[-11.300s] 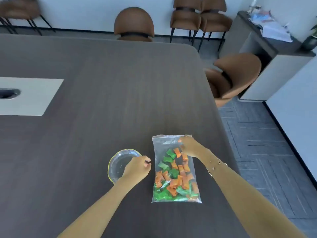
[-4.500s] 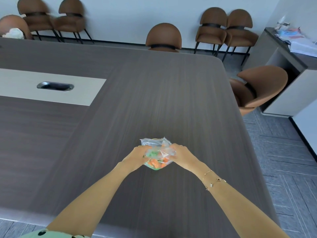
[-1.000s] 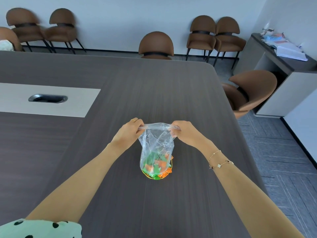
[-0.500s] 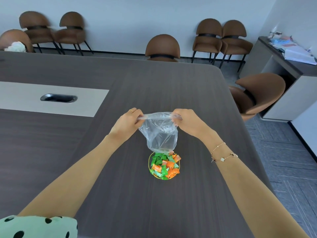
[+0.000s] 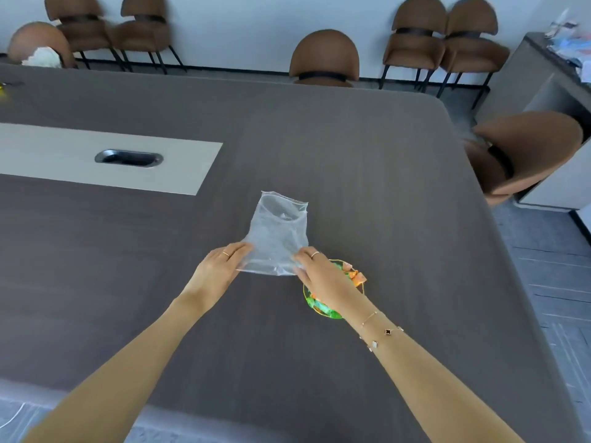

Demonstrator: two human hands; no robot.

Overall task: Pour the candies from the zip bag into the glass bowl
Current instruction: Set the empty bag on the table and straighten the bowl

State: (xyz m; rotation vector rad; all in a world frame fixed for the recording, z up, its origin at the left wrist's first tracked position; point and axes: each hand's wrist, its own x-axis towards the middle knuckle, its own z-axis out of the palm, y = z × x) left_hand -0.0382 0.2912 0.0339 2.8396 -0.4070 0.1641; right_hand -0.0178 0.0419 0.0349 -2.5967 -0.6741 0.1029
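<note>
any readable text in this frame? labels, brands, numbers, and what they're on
None readable.
zip bag: clear, no print visible.
candies: orange and green wrappers, any print too small and blurred to read.
papers on the side cabinet: blurred, nothing legible.
table: no markings visible.

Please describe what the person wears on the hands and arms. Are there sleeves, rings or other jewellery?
No sleeves show; both forearms are bare. The left hand has a thin ring on one finger. The right hand also has a thin ring, and its wrist carries a fine gold chain bracelet with small clover-shaped charms, one dark.
</note>
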